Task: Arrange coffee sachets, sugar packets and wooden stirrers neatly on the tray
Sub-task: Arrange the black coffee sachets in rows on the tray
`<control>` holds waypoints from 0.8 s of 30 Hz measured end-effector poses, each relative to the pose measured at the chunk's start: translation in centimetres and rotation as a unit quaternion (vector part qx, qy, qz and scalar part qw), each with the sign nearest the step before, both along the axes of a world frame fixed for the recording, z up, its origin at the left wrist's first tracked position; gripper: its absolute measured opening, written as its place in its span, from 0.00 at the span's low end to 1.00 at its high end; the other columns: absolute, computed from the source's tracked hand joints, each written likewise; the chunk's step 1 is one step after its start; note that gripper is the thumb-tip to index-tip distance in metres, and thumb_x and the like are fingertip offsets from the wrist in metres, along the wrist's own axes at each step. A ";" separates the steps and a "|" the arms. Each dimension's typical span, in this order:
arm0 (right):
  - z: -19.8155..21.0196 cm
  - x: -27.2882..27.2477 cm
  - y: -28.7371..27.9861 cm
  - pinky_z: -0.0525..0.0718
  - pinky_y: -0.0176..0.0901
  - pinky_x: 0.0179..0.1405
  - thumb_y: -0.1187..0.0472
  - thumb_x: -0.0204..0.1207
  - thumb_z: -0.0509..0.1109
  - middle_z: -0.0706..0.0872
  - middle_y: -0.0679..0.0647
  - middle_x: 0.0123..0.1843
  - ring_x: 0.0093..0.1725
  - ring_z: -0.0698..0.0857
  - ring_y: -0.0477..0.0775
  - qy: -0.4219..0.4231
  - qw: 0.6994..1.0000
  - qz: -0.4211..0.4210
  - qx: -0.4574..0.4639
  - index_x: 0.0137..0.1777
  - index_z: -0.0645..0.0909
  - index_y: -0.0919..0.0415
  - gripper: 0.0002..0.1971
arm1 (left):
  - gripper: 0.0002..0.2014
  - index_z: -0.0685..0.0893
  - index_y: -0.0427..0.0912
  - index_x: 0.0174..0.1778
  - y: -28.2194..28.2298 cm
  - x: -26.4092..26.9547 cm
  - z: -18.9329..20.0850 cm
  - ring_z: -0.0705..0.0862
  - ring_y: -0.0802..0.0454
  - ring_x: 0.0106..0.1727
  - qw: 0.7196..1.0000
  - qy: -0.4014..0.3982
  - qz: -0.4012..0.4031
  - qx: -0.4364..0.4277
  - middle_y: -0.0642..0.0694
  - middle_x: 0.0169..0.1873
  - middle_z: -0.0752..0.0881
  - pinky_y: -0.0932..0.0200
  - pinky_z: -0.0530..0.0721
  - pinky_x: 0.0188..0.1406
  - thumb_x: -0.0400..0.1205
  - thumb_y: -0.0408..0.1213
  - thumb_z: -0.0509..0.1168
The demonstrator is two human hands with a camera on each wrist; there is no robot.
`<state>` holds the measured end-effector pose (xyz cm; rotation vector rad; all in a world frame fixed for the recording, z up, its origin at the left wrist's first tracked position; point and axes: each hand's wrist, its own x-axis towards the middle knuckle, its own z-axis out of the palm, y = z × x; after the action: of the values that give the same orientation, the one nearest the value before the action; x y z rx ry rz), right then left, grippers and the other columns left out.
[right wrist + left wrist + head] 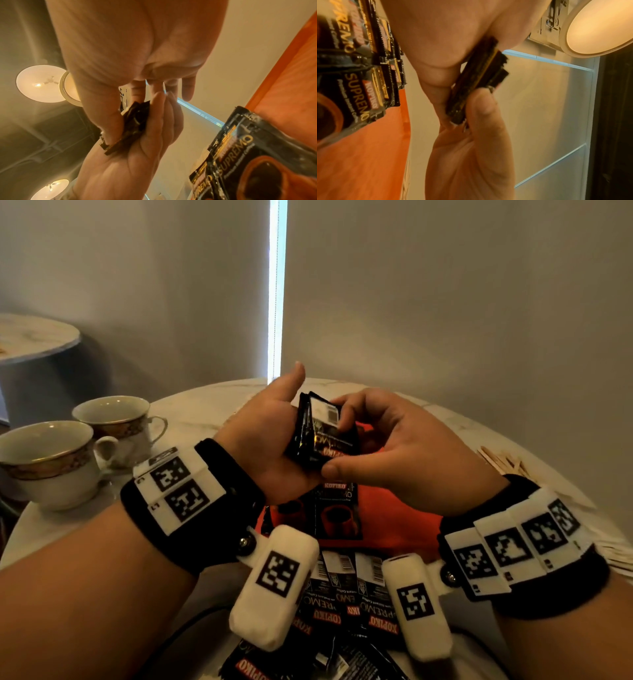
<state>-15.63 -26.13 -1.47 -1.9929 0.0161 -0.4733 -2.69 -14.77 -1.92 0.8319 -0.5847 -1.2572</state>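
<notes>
Both hands hold a small stack of black foil coffee sachets point(317, 433) above the flat orange tray point(394, 518). The left hand point(270, 440) cups it; the right hand point(404, 453) pinches it with curled fingers point(356, 409). On the tray lie more black sachets point(337, 515). Two white gold-rimmed cups point(51, 463) stand on the marble counter point(198, 412).

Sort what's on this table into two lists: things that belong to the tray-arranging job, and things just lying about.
Belongs to the job:
stack of coffee sachets, held between left hand and right hand
loose coffee sachets
orange tray
wooden stirrers

Just lying about:
two gold-rimmed teacups
second round table
</notes>
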 end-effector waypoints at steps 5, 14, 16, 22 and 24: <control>-0.1 0.1 -0.5 0.89 0.44 0.41 0.68 0.63 0.86 0.89 0.50 0.51 0.42 0.91 0.50 -0.022 0.999 -0.030 -0.016 0.47 0.79 0.54 0.20 | 0.26 0.76 0.32 0.67 0.7 0.2 0.5 0.83 0.42 0.37 0.999 0.000 0.015 -0.031 0.35 0.51 0.79 0.56 0.82 0.32 0.76 0.44 0.54; -0.3 0.1 -0.7 0.89 0.38 0.46 0.65 0.64 0.85 0.87 0.44 0.64 0.55 0.90 0.46 -0.048 0.997 -0.048 -0.025 0.51 0.81 0.52 0.19 | 0.28 0.73 0.30 0.78 1.3 1.2 0.6 0.87 0.41 0.45 0.996 -0.087 -0.009 -0.007 0.29 0.60 0.79 0.42 0.90 0.43 0.83 0.39 0.60; -0.3 -0.1 -0.6 0.87 0.34 0.46 0.59 0.61 0.85 0.84 0.39 0.67 0.56 0.89 0.42 -0.045 0.998 -0.042 -0.022 0.52 0.83 0.50 0.20 | 0.34 0.67 0.26 0.81 1.4 1.3 0.7 0.86 0.40 0.45 0.996 -0.088 0.004 -0.001 0.28 0.62 0.77 0.46 0.89 0.41 0.78 0.37 0.62; -0.7 0.2 -1.6 0.88 0.52 0.61 0.53 0.60 0.84 0.77 0.36 0.77 0.72 0.82 0.48 -0.037 0.999 -0.019 -0.006 0.52 0.89 0.39 0.18 | 0.33 0.68 0.26 0.79 1.5 1.3 0.8 0.88 0.37 0.51 0.997 -0.076 0.026 0.013 0.26 0.61 0.80 0.47 0.91 0.41 0.76 0.32 0.63; -0.7 0.1 -1.8 0.88 0.49 0.60 0.62 0.66 0.76 0.77 0.38 0.78 0.74 0.80 0.45 -0.049 0.999 -0.003 0.013 0.53 0.90 0.38 0.19 | 0.34 0.68 0.26 0.79 1.4 1.3 0.8 0.89 0.38 0.49 0.995 -0.078 0.052 0.017 0.27 0.59 0.81 0.50 0.91 0.36 0.76 0.30 0.64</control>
<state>-15.51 -27.90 -2.21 -1.9427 -0.0324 -0.5714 -1.34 -13.38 -1.09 0.9831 -0.6388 -1.1158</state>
